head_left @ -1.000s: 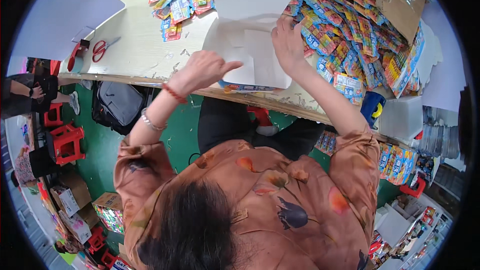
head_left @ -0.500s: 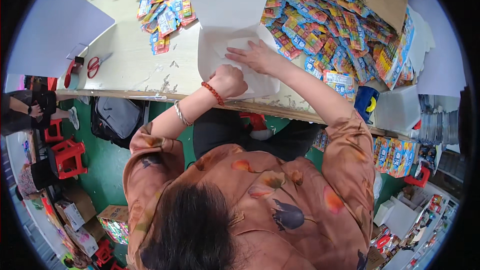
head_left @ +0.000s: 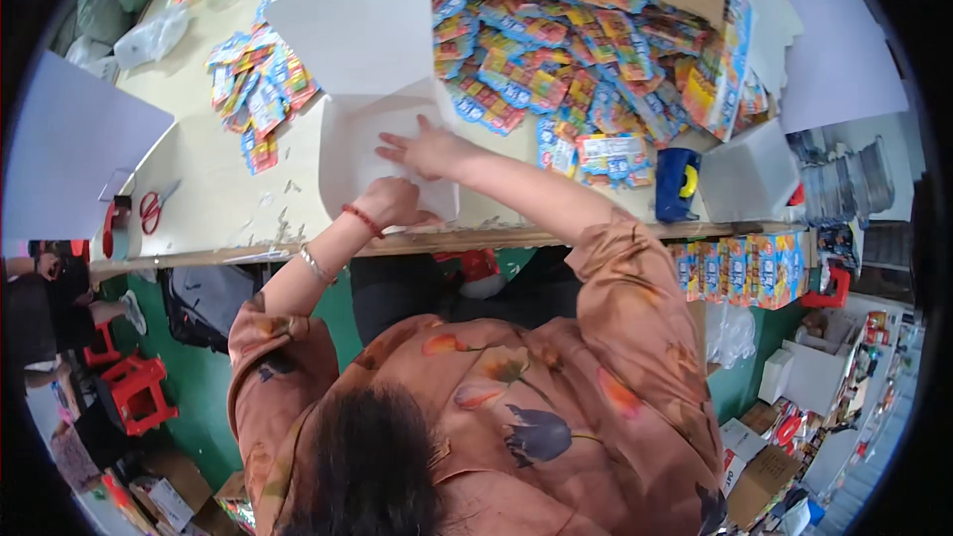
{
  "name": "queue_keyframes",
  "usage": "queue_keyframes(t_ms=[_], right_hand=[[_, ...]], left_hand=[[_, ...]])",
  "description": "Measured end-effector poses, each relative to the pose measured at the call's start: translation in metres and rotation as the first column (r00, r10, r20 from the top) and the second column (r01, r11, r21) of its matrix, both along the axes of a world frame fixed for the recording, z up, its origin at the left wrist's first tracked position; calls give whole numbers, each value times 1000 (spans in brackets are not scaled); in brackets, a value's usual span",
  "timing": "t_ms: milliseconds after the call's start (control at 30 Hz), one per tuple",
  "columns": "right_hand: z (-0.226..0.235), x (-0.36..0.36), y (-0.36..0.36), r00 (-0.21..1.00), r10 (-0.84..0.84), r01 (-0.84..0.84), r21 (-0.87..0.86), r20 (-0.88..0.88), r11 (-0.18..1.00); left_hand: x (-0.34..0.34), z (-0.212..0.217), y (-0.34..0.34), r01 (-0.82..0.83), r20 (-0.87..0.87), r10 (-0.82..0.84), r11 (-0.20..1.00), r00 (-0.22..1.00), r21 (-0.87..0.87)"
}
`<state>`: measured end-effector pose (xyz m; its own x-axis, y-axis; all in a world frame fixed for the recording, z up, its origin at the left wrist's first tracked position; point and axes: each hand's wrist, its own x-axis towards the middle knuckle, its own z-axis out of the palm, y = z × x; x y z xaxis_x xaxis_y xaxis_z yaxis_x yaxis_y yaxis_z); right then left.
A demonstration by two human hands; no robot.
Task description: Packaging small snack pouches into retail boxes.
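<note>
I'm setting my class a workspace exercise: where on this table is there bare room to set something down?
Mostly bare tabletop lies between the red-handled scissors and open white box, nearer than the small packet pile. Crowded: right of the box, under the large packet heap.

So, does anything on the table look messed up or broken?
Yes: the pale wooden tabletop has rough grey patches near its front edge, left of the open white cardboard box, so its surface looks worn or flaking there.
</note>
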<state>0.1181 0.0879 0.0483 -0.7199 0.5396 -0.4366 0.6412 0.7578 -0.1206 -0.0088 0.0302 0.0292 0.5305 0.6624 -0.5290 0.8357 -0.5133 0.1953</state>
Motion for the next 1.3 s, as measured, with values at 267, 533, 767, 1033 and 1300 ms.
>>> queue_keyframes(t_ms=[267,533,767,1033,1300], right_hand=[[89,91,-45,247,-270,279,-199,-931,940],[61,314,-102,-98,-373,924,-223,-923,310],[59,448,-151,-42,-581,998,-58,-813,10],[82,484,-160,472,-406,772,589,-783,-239],[100,560,-138,31,-640,992,-57,-768,116]], left_hand=[[-55,12,-2,-138,8,138,989,990,54],[-92,3,1,-108,52,108,994,993,10],[-92,27,10,-278,154,274,961,949,1],[-58,107,-44,-485,552,316,853,772,191],[-31,112,-64,-486,654,259,853,711,190]])
